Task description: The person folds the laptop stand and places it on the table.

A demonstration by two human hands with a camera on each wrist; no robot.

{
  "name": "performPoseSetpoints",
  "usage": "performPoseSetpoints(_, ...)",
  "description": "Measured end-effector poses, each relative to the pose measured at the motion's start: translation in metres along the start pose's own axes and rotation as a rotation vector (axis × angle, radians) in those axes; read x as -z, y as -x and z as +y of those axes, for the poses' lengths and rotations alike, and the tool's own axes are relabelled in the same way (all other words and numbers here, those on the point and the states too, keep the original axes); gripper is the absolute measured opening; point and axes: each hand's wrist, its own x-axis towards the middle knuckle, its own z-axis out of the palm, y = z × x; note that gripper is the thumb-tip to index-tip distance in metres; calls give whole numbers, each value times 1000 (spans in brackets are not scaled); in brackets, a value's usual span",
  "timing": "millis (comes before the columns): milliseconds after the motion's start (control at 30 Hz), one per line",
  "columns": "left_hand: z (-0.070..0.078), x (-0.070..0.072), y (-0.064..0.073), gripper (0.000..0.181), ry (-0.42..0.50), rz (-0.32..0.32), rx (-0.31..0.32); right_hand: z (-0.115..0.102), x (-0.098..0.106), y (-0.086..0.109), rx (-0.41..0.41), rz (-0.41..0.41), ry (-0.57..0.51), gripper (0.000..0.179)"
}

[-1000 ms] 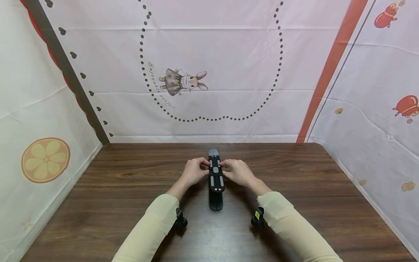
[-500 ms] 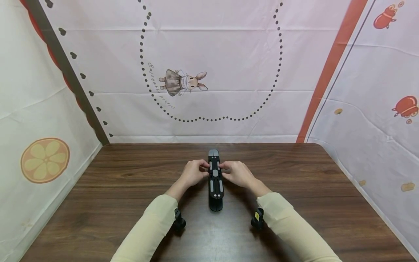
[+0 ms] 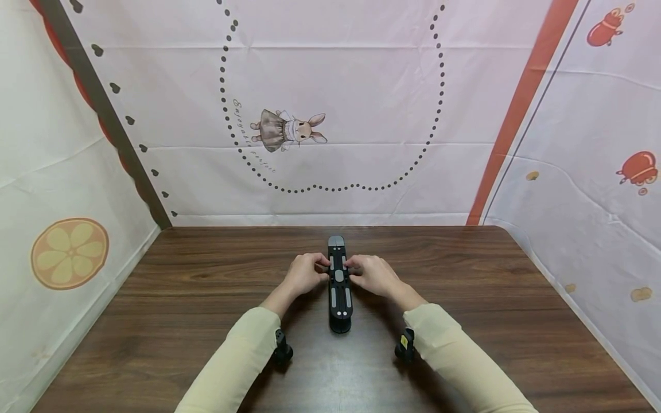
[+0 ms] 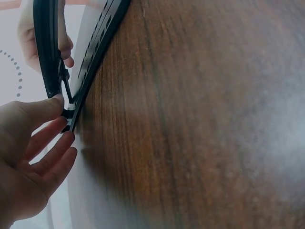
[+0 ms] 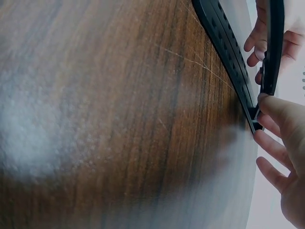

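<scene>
A black folding laptop stand (image 3: 339, 295) with grey pads lies lengthwise on the table in the head view. Its upper bar (image 4: 46, 52) slants above the slotted lower bar (image 4: 97, 47), a thin strut between them near the hinged far end. From the left side, my left hand (image 3: 304, 271) pinches the stand, thumb at the upper bar and fingertips near the lower one. My right hand (image 3: 376, 274) grips it the same way from the opposite side; in the right wrist view its thumb meets the upper bar close to the hinge.
The stand rests on a brown wood-grain table (image 3: 217, 275). Printed white cloth (image 3: 361, 115) hangs behind and along both sides of it. A small black camera sits on each wrist, over pale yellow sleeves (image 3: 232, 358).
The near end of the upper bar has swung down toward the lower bar, covering more of it in the head view. Both hands keep their hold and have shifted slightly nearer.
</scene>
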Motion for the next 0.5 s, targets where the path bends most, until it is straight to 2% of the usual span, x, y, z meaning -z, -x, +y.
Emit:
performPoseSetpoints(333,-1,-2,0,20,-27,-7,0,2,-3,0,39,5,53,24)
performPoseSetpoints(500,-2,-4,0,21,-95,1,-23,1,-3,0,50,-2,79,24)
